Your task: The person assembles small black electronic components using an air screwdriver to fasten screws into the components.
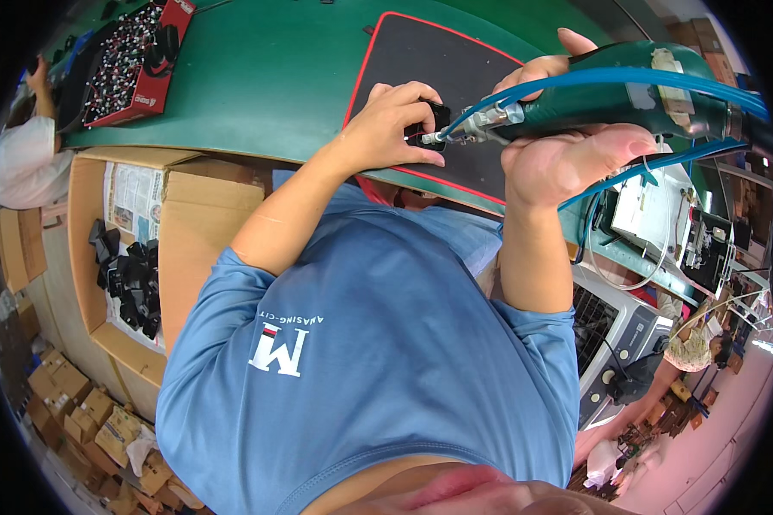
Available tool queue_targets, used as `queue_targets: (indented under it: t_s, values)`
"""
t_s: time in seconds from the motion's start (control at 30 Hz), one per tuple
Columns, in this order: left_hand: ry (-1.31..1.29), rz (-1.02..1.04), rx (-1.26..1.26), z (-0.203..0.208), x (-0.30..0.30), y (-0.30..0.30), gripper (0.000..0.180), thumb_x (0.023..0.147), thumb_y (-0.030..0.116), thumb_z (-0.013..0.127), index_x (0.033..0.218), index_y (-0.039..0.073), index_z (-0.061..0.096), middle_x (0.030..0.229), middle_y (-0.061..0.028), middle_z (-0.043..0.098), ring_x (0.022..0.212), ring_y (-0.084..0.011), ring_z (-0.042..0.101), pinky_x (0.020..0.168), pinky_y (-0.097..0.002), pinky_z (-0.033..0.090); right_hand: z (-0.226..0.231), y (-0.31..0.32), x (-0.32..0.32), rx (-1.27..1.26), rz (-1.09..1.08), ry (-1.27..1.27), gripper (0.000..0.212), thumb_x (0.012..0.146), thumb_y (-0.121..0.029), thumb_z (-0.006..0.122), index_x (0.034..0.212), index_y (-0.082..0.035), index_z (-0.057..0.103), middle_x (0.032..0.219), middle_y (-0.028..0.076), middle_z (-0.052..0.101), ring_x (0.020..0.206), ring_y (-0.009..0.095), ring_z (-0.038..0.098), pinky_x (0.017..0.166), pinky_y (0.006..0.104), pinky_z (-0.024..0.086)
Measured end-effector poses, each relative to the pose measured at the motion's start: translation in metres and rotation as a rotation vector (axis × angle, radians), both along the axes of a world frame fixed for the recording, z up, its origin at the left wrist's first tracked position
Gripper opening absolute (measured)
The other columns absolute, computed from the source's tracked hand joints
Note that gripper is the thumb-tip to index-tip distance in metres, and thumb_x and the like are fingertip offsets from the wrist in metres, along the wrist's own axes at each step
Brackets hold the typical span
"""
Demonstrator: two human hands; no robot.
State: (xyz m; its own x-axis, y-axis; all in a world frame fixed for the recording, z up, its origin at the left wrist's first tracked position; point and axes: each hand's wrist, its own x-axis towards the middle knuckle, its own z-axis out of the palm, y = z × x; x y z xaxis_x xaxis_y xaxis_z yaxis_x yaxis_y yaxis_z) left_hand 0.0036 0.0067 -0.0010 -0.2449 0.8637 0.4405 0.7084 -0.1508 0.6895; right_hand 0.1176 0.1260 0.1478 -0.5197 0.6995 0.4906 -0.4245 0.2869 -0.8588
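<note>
My left hand [386,124] is over a black mat with a red border [416,56]. Its thumb and fingers are closed around a small black part [439,116], mostly hidden by the fingers. Thin wires seem to show at the part's near edge. My right hand [554,167] grips a thick dark-green hand-held tool [593,101] from both sides. The tool's narrow metal nose [477,123] points left, its tip at or just over the black part; contact cannot be made out. Blue hoses [627,79] run along the tool to the right.
A red box [150,94] of small wired pieces stands on the green table [258,77]. Left of me, an open cardboard box [206,236] holds black parts [133,279]. At right are a white machine [653,206] and a grey appliance [614,343]. Another person [30,163] is far left.
</note>
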Motion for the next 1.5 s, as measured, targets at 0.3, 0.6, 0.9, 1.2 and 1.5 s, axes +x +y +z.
queue_targets:
  t_s: [0.3,0.6,0.9,1.2,1.5]
  values:
    - [-0.006,-0.007,0.006,-0.002,-0.002,0.001,0.043,0.068,0.043,0.093,0.084,0.015,0.065,0.122,-0.0015,0.063,0.097,-0.0193,0.064,0.097,-0.0375,0.034,-0.008,-0.003,-0.002,0.003,0.013,-0.045,0.120,0.082,-0.098,0.026,0.124,0.012,0.051,0.068,0.011,0.059,0.055,0.020,0.057,0.052,0.0316,0.050]
    - [-0.022,-0.019,0.013,-0.004,-0.003,0.002,0.044,0.068,0.045,0.092,0.083,0.014,0.065,0.122,-0.0026,0.063,0.098,-0.0206,0.063,0.096,-0.0377,0.036,-0.016,-0.005,0.001,-0.034,0.002,-0.016,0.113,0.082,-0.098,0.028,0.120,0.005,0.054,0.069,0.010,0.059,0.056,0.018,0.057,0.053,0.0302,0.050]
    - [-0.028,-0.014,-0.004,0.000,-0.003,0.004,0.058,0.064,0.042,0.095,0.103,0.014,0.061,0.120,-0.0020,0.064,0.102,-0.0230,0.063,0.096,-0.0387,0.035,0.016,0.006,0.003,0.044,0.049,0.125,0.108,0.090,-0.090,0.024,0.121,0.009,0.052,0.069,0.012,0.061,0.057,0.020,0.059,0.053,0.0296,0.049]
    - [-0.046,-0.021,0.012,0.002,-0.002,-0.002,0.075,0.061,0.045,0.095,0.117,0.013,0.057,0.114,-0.0004,0.064,0.104,-0.0231,0.062,0.094,-0.0387,0.035,0.009,0.001,-0.012,0.136,0.070,0.014,0.094,0.094,-0.085,0.033,0.119,0.003,0.053,0.076,0.012,0.062,0.065,0.019,0.062,0.058,0.0308,0.053]
    - [-0.035,-0.024,0.020,0.004,-0.002,-0.001,0.074,0.062,0.046,0.095,0.117,0.013,0.059,0.108,-0.0004,0.063,0.101,-0.0222,0.062,0.092,-0.0386,0.035,-0.014,-0.003,-0.015,0.128,0.033,0.027,0.093,0.096,-0.083,0.031,0.118,0.005,0.053,0.075,0.014,0.063,0.069,0.020,0.064,0.060,0.0295,0.053]
